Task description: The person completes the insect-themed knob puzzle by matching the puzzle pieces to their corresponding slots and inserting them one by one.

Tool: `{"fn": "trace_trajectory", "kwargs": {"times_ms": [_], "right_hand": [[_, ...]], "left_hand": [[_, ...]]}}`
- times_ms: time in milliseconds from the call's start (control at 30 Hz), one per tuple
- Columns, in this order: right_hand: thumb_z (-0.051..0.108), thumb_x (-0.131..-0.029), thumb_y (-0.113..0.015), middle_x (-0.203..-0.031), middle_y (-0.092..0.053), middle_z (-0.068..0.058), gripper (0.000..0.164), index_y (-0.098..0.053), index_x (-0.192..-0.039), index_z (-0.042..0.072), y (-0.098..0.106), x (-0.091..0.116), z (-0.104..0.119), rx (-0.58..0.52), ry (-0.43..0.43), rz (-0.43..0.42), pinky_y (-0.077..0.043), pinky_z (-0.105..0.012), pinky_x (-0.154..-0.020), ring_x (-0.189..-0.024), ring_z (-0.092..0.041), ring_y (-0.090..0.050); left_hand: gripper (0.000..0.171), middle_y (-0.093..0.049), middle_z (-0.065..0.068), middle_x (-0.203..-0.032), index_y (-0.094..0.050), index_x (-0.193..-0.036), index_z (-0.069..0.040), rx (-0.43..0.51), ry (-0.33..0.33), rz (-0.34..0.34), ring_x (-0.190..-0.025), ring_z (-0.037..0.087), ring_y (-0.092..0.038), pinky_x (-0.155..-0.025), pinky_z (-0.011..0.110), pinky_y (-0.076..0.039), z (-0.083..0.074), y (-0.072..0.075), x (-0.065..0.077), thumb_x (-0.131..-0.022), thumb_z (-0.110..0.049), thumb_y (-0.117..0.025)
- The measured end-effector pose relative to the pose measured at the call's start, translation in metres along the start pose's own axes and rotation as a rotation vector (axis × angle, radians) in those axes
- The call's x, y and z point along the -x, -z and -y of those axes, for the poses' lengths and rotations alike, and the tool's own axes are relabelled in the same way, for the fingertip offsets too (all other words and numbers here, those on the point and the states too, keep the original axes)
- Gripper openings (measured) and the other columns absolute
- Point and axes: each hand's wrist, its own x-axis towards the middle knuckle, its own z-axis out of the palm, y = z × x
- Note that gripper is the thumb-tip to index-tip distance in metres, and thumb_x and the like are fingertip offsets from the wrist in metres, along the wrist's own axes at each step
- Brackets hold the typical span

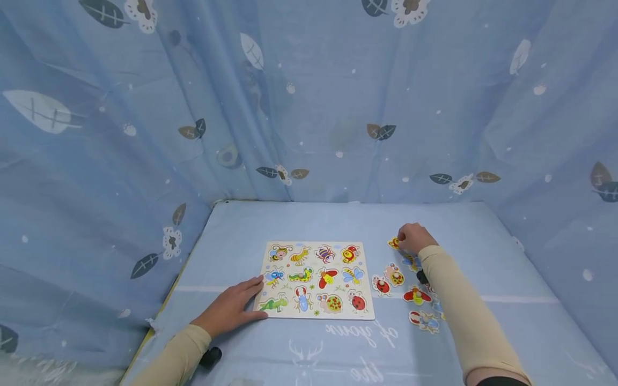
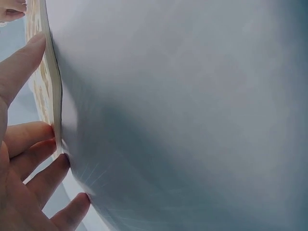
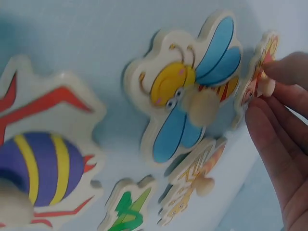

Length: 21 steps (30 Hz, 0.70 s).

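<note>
A light wooden peg puzzle board with insect pictures lies flat on the table. My left hand rests at its left edge, fingers spread and fairly straight; in the left wrist view, the fingertips touch the board's side. My right hand is beyond the board's right side among loose pieces. Its thumb and finger pinch the wooden knob of a yellow-and-red insect puzzle piece. Close by lie a blue-winged bee piece, a purple-and-yellow striped spider piece and a green piece.
Right of the board are more loose pieces: a ladybird, a snail, a red-winged beetle and a blue stag beetle. Blue cloth covers the table; a patterned blue curtain surrounds it.
</note>
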Motion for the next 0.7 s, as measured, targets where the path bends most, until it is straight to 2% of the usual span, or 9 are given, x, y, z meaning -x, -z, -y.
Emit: {"fn": "trace_trajectory", "kwargs": {"times_ms": [167, 400, 567, 700], "right_hand": [[0.006, -0.087, -0.068, -0.084, -0.071, -0.008, 0.007, -0.074, -0.082, 0.006, -0.003, -0.002, 0.005, 0.0, 0.011, -0.019, -0.054, -0.035, -0.064, -0.069, -0.02, -0.06], [0.006, -0.087, -0.067, -0.09, -0.072, -0.011, 0.008, -0.076, -0.087, 0.005, -0.006, -0.003, 0.009, -0.013, 0.034, -0.063, -0.056, -0.035, -0.066, -0.071, -0.019, -0.061], [0.008, -0.088, -0.068, -0.097, -0.073, -0.012, 0.011, -0.077, -0.094, 0.005, -0.005, -0.005, 0.031, -0.038, 0.053, -0.054, -0.058, -0.037, -0.069, -0.076, -0.019, -0.064], [0.01, -0.088, -0.069, -0.097, -0.073, -0.008, 0.011, -0.078, -0.094, 0.008, -0.006, -0.002, 0.055, -0.049, 0.101, -0.043, -0.058, -0.035, -0.071, -0.078, -0.016, -0.064]], "left_hand": [[0.089, -0.04, -0.003, -0.155, -0.048, -0.145, -0.013, -0.016, -0.006, -0.002, -0.14, 0.022, -0.043, -0.112, 0.043, -0.043, 0.001, -0.001, 0.0, -0.077, -0.068, -0.067], [0.089, -0.04, -0.001, -0.155, -0.048, -0.145, -0.012, 0.009, -0.022, -0.002, -0.139, 0.024, -0.043, -0.111, 0.045, -0.043, 0.003, -0.001, 0.0, -0.077, -0.066, -0.068], [0.088, -0.04, 0.001, -0.155, -0.048, -0.144, -0.01, 0.01, -0.041, -0.01, -0.139, 0.025, -0.044, -0.111, 0.045, -0.044, 0.004, 0.0, 0.001, -0.078, -0.064, -0.069], [0.089, -0.04, -0.001, -0.155, -0.048, -0.145, -0.011, 0.013, -0.028, -0.002, -0.139, 0.023, -0.043, -0.111, 0.044, -0.043, 0.003, 0.0, 0.001, -0.077, -0.065, -0.069]]}}
